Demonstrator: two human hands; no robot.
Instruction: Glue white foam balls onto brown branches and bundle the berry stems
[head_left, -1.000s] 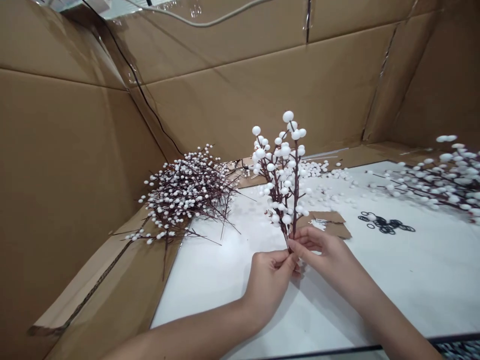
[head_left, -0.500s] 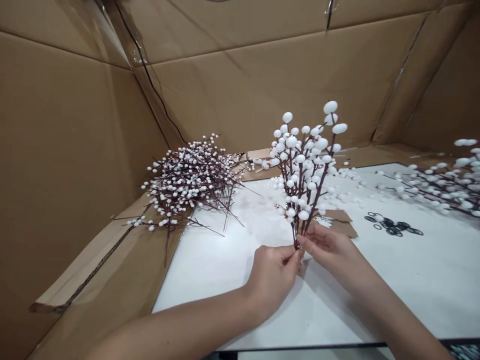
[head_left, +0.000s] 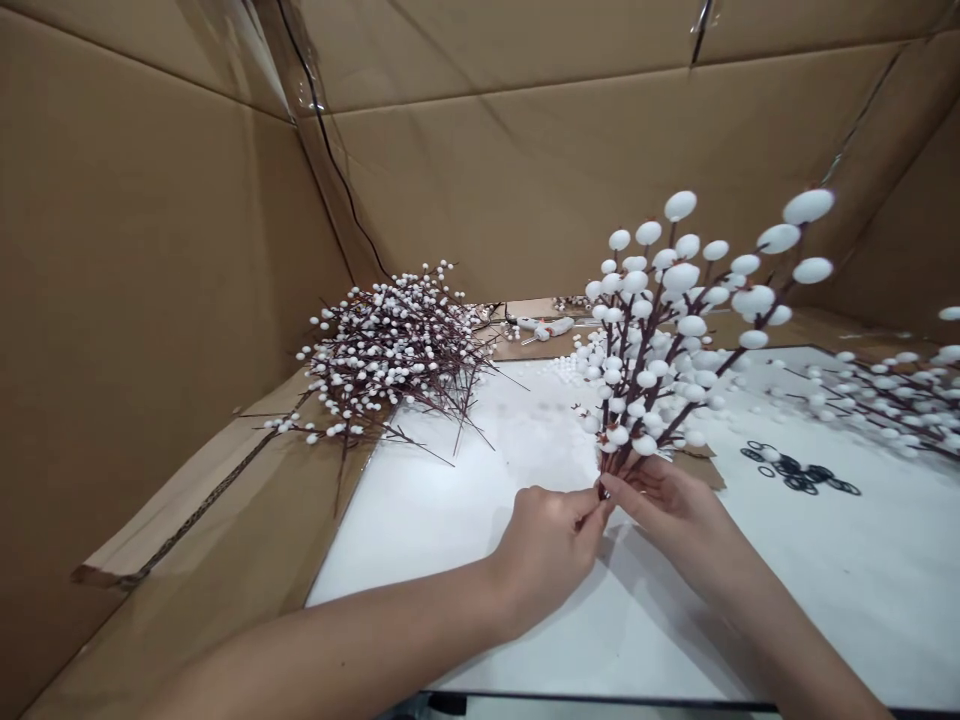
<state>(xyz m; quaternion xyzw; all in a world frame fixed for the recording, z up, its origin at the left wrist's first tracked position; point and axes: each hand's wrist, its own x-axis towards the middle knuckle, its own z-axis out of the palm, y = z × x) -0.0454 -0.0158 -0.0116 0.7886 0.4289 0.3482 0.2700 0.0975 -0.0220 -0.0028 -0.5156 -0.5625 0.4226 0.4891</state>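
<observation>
Several brown stems with white berries make up a bunch of artificial berry branches [head_left: 660, 350], held upright and fanning out toward the right. My left hand [head_left: 551, 545] pinches the bottom of the stems between thumb and fingers. Just above it, my right hand [head_left: 667, 500] is closed around the lower stems, its thumb at the front. The stem ends are mostly hidden by my fingers. To the right of the hands, black rubber rings [head_left: 799, 470] lie loose on the white table [head_left: 465, 530].
A large heap of berry branches [head_left: 397, 345] lies at the table's left back corner. More berry branches [head_left: 892, 395] lie at the right. A glue gun [head_left: 544, 328] rests at the back. Behind the bunch is a cardboard piece [head_left: 697, 465]. Cardboard walls [head_left: 487, 190] enclose the table.
The bunch has spread wider, its right branches leaning further right and nearer to me. Both hands keep their grip low on the stems. The view has shifted slightly.
</observation>
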